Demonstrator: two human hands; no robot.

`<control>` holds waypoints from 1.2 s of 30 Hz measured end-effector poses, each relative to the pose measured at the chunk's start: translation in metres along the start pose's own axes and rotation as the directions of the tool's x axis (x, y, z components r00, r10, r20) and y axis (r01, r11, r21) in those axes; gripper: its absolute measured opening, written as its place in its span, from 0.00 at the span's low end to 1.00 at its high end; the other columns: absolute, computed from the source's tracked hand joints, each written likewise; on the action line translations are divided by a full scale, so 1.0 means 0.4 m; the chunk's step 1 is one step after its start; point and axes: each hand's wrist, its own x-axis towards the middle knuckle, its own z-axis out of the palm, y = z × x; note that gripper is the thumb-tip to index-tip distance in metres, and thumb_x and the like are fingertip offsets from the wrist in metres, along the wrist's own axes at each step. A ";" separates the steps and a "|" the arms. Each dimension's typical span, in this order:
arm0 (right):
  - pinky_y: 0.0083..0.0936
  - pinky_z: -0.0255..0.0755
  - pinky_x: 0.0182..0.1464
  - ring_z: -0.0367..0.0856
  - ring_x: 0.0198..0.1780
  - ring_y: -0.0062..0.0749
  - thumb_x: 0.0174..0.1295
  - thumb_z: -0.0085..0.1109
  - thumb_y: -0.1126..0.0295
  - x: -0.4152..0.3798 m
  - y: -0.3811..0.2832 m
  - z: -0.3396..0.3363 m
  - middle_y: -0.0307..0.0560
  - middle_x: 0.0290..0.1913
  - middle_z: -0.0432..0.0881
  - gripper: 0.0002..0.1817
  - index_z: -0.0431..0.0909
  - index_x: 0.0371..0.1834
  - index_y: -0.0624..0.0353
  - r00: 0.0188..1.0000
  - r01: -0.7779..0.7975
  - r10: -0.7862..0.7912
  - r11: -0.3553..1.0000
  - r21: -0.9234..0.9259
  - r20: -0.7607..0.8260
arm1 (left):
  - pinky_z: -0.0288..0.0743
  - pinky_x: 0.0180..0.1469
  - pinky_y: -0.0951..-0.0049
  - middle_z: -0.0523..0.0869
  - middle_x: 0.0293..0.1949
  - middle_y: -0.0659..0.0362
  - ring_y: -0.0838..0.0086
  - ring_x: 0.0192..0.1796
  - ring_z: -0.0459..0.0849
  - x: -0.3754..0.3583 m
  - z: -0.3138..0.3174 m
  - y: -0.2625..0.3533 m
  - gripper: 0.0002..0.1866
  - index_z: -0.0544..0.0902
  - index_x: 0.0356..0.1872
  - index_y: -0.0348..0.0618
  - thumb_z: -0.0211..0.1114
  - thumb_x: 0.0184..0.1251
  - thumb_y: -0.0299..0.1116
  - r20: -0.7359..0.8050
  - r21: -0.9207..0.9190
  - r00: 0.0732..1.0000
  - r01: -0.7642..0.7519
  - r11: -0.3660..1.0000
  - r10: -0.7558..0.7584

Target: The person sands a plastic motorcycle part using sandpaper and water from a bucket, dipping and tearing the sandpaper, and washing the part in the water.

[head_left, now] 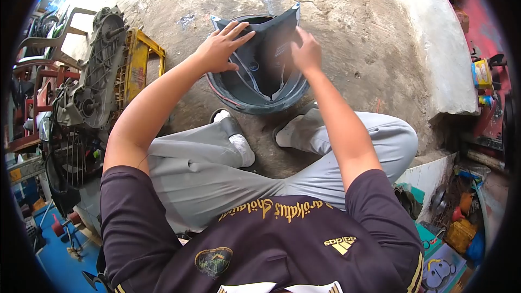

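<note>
A dark, glossy, pointed panel [264, 38], which looks like a motorcycle fairing piece, leans in a round black basin [255, 106]. Two corners of it rise at the top and its narrow tip points toward me. My left hand [224, 49] lies on the panel's left side with fingers spread and thumb apart. At the right edge of the panel is my right hand [307, 50]. Its fingers are smeared by motion, so whether they grip anything cannot be told.
The basin stands on a worn concrete floor [358, 49] between my feet. To the left are a metal engine casing [95, 76] and a yellow crate [140, 62]. A raised pale ledge [442, 49] runs along the right, with cans [482, 74] and clutter beyond it.
</note>
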 end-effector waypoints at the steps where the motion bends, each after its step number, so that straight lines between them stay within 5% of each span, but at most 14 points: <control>1: 0.45 0.74 0.71 0.77 0.71 0.63 0.62 0.70 0.70 0.019 0.000 0.004 0.57 0.63 0.87 0.28 0.84 0.68 0.51 0.999 -0.026 0.026 1.000 0.013 -0.025 | 0.67 0.81 0.45 0.53 0.89 0.52 0.50 0.88 0.55 -0.002 -0.005 0.005 0.64 0.55 0.89 0.60 0.86 0.52 0.46 -0.004 0.025 1.000 0.005 1.000 -0.005; 5: 0.46 0.77 0.64 0.83 0.58 0.57 0.57 0.70 0.75 0.058 0.019 0.020 0.54 0.51 0.90 0.24 0.86 0.60 0.54 0.983 0.088 -0.085 0.996 0.009 -0.163 | 0.69 0.79 0.45 0.56 0.88 0.52 0.50 0.87 0.57 0.002 -0.027 0.005 0.61 0.57 0.88 0.59 0.86 0.53 0.46 0.031 0.038 0.999 0.010 0.999 -0.011; 8: 0.45 0.77 0.64 0.82 0.56 0.55 0.57 0.70 0.76 0.051 0.033 0.011 0.53 0.50 0.90 0.22 0.87 0.57 0.54 0.990 0.089 -0.091 0.996 -0.022 -0.109 | 0.70 0.77 0.45 0.65 0.84 0.53 0.52 0.83 0.65 0.008 -0.035 0.013 0.57 0.60 0.87 0.59 0.84 0.57 0.45 -0.039 0.045 0.999 0.024 0.999 -0.022; 10: 0.44 0.77 0.64 0.82 0.57 0.54 0.57 0.70 0.76 0.043 0.028 0.003 0.52 0.49 0.90 0.21 0.88 0.56 0.53 0.991 0.087 -0.090 0.995 -0.039 -0.095 | 0.70 0.75 0.46 0.73 0.77 0.55 0.54 0.78 0.71 0.030 -0.015 0.011 0.54 0.62 0.86 0.60 0.82 0.59 0.45 -0.081 -0.017 0.981 0.178 0.984 -0.179; 11: 0.43 0.77 0.64 0.82 0.57 0.52 0.59 0.69 0.74 0.036 0.023 -0.007 0.51 0.49 0.91 0.21 0.88 0.57 0.53 0.996 0.072 -0.074 0.996 -0.043 -0.057 | 0.68 0.72 0.48 0.83 0.66 0.59 0.59 0.71 0.76 0.034 0.009 0.021 0.40 0.77 0.76 0.59 0.82 0.60 0.45 -0.204 -0.027 0.953 0.223 0.974 -0.224; 12: 0.41 0.77 0.64 0.82 0.58 0.49 0.60 0.68 0.72 0.027 0.021 -0.016 0.50 0.49 0.91 0.21 0.88 0.58 0.53 0.998 0.056 -0.057 0.997 -0.052 -0.019 | 0.68 0.72 0.48 0.83 0.66 0.59 0.59 0.71 0.76 0.035 0.003 0.042 0.40 0.77 0.76 0.59 0.82 0.60 0.45 -0.207 -0.026 0.952 0.225 0.974 -0.225; 14: 0.43 0.76 0.64 0.82 0.58 0.50 0.61 0.70 0.71 0.009 0.018 -0.035 0.48 0.50 0.91 0.19 0.88 0.57 0.51 0.993 0.120 -0.120 0.992 -0.041 0.003 | 0.66 0.68 0.50 0.89 0.55 0.63 0.64 0.67 0.78 0.033 -0.005 0.093 0.24 0.89 0.59 0.55 0.81 0.61 0.46 0.059 0.034 0.980 0.191 0.981 -0.192; 15: 0.45 0.76 0.64 0.83 0.58 0.51 0.62 0.71 0.71 -0.001 0.016 -0.049 0.47 0.51 0.91 0.18 0.88 0.56 0.50 0.983 0.180 -0.179 0.983 -0.030 0.028 | 0.64 0.65 0.51 0.90 0.47 0.66 0.67 0.63 0.79 0.026 0.054 0.105 0.16 0.93 0.46 0.55 0.81 0.61 0.46 -0.085 -0.012 0.984 0.157 0.988 -0.157; 20: 0.54 0.67 0.70 0.84 0.62 0.43 0.66 0.69 0.65 -0.091 0.012 -0.082 0.41 0.52 0.90 0.15 0.88 0.55 0.45 0.956 0.263 -0.222 0.939 -0.222 0.193 | 0.67 0.63 0.53 0.90 0.48 0.63 0.66 0.61 0.82 -0.019 0.128 0.178 0.18 0.91 0.56 0.55 0.78 0.64 0.40 -0.081 -0.036 0.979 0.187 0.982 -0.190; 22: 0.56 0.62 0.75 0.84 0.63 0.40 0.66 0.68 0.66 -0.131 0.001 -0.092 0.40 0.53 0.90 0.14 0.88 0.54 0.44 0.906 0.324 -0.201 0.897 -0.302 0.373 | 0.69 0.62 0.54 0.90 0.49 0.63 0.65 0.60 0.83 -0.025 0.149 0.177 0.20 0.90 0.58 0.55 0.77 0.65 0.39 -0.120 -0.072 0.972 0.193 0.978 -0.201; 28: 0.58 0.60 0.78 0.91 0.55 0.46 0.63 0.61 0.76 -0.152 -0.048 -0.066 0.48 0.43 0.93 0.13 0.88 0.48 0.48 0.842 0.412 -0.146 0.797 -0.443 0.519 | 0.70 0.64 0.54 0.89 0.51 0.62 0.64 0.61 0.84 -0.058 0.134 0.190 0.26 0.87 0.65 0.59 0.78 0.63 0.39 -0.105 -0.048 0.974 0.194 0.980 -0.198; 32: 0.48 0.67 0.77 0.90 0.61 0.42 0.67 0.57 0.73 -0.124 -0.096 0.013 0.51 0.58 0.92 0.16 0.90 0.54 0.50 0.644 0.386 0.197 0.751 -0.535 0.740 | 0.68 0.70 0.53 0.88 0.54 0.60 0.62 0.67 0.81 -0.086 0.097 0.143 0.33 0.86 0.66 0.60 0.83 0.57 0.46 -0.321 -0.150 0.891 0.287 0.946 -0.321; 34: 0.45 0.83 0.61 0.91 0.59 0.47 0.63 0.56 0.73 -0.104 -0.053 0.133 0.54 0.55 0.92 0.18 0.91 0.52 0.56 0.337 0.381 0.524 0.684 -0.622 0.782 | 0.66 0.73 0.53 0.88 0.56 0.58 0.61 0.70 0.78 -0.119 0.110 0.151 0.34 0.85 0.68 0.60 0.82 0.59 0.47 -0.485 -0.264 0.725 0.413 0.872 -0.490; 36: 0.42 0.85 0.58 0.91 0.60 0.45 0.62 0.57 0.71 -0.108 0.014 0.221 0.54 0.57 0.92 0.17 0.92 0.50 0.58 0.364 0.419 0.450 0.703 -0.575 0.815 | 0.67 0.73 0.52 0.88 0.57 0.58 0.60 0.71 0.78 -0.140 0.128 0.155 0.34 0.84 0.69 0.60 0.82 0.60 0.47 -0.525 -0.269 0.627 0.518 0.812 -0.575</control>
